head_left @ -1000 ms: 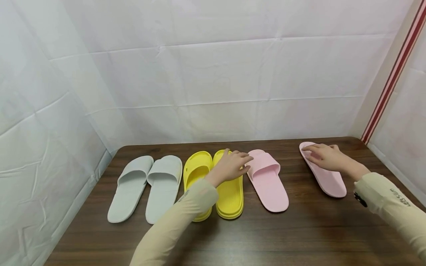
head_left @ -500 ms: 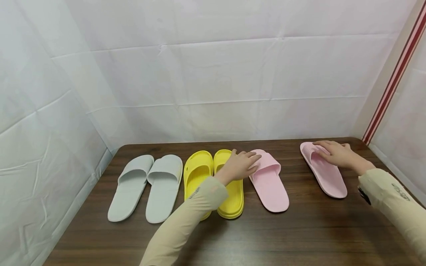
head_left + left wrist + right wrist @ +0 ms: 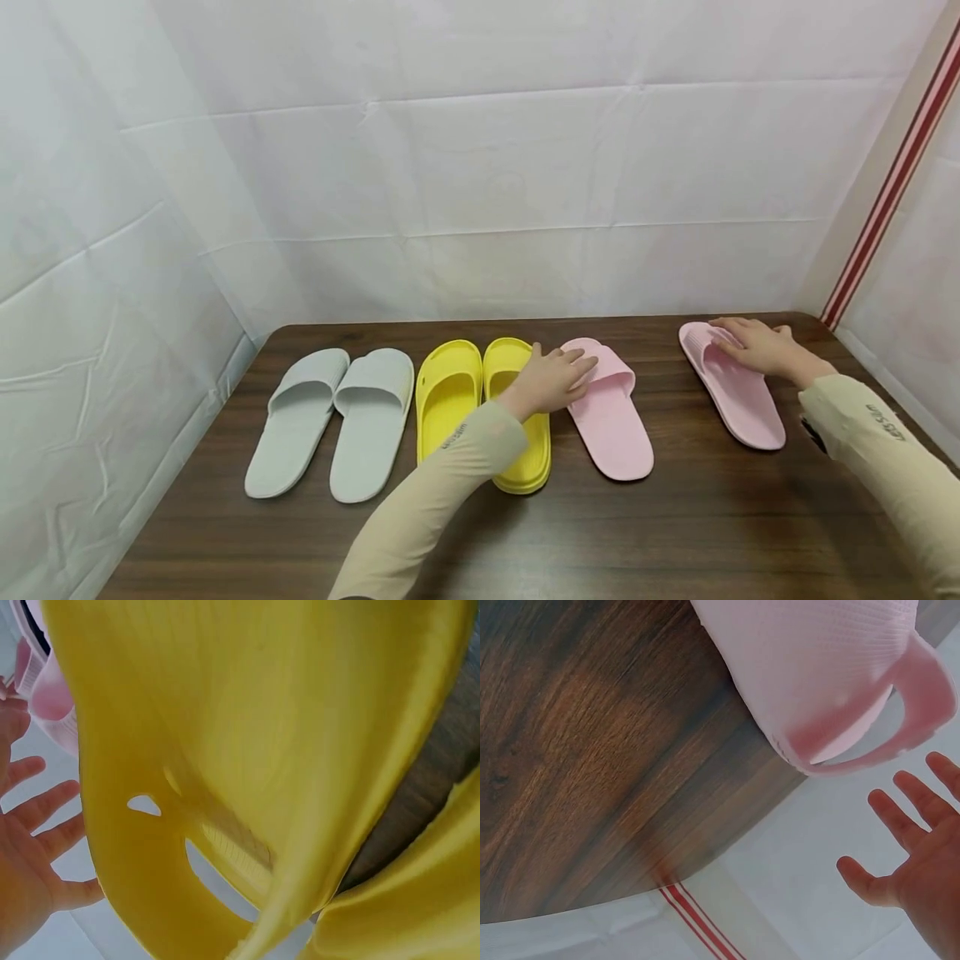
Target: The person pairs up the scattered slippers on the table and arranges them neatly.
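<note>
Fingers spread, my left hand point(image 3: 549, 381) reaches over the right yellow slipper point(image 3: 531, 462), its fingertips above the strap of the left pink slipper point(image 3: 611, 437). Whether they touch it I cannot tell. In the left wrist view, that hand point(image 3: 30, 855) shows straight fingers and nothing held. My right hand point(image 3: 761, 348) is over the strap of the right pink slipper point(image 3: 744, 412), which lies apart and tilted. Seen from the right wrist, the hand point(image 3: 930, 877) has its fingers extended below the pink slipper point(image 3: 810, 667), with nothing gripped.
The left yellow slipper point(image 3: 450, 408) is partly hidden by my left sleeve. Two pale grey slippers point(image 3: 296, 442) lie side by side at the left of the brown wooden table point(image 3: 637, 542). White cloth point(image 3: 487, 167) hangs behind and at both sides.
My left hand has shifted right, from the yellow slipper towards the left pink one. My right hand has moved slightly right over its pink slipper's strap. The slippers have kept their places.
</note>
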Motion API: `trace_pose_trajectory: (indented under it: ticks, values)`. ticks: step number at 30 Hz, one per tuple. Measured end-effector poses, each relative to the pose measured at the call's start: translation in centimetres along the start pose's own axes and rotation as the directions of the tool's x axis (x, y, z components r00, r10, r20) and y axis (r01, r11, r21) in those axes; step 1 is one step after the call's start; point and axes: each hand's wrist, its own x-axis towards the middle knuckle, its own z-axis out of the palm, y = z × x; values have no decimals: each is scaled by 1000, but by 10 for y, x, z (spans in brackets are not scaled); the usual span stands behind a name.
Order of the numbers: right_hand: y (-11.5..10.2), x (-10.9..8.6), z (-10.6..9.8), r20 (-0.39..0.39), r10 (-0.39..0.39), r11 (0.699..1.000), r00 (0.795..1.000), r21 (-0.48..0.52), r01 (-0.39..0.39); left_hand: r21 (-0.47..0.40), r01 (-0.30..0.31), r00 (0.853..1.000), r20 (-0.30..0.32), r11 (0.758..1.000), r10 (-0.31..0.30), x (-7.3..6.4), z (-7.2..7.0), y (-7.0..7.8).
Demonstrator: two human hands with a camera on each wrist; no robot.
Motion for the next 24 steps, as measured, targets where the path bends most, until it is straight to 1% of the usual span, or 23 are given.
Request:
trace_pose_trajectory:
  ticks: [3,6,7,8,10,15,24]
  values:
    - [1,4,3,9,10,1000,1000,12,-11,19,-10,1000,-3,1000,10,1,2,1]
    - [2,7,5,25,20,1000,999,22,-21,43,-24,1000,-18,999,25,1,5,2]
    - [2,8,6,32,24,999,999,24,-25,46,-21,1000,-11,999,22,2,7,2]
    - [2,8,6,38,25,999,999,24,-26,52,-24,1000,-16,998,25,2,7,2]
    - [2,9,7,48,27,999,998,23,-28,77,-32,999,-22,997,34,2,8,2]
    - [-1,9,9,62,23,1000,998,16,-24,141,-59,998,-11,988,61,-1,7,3]
    - [1,9,10,68,24,1000,997,2,-24,172,-73,997,-21,982,78,-3,4,4]
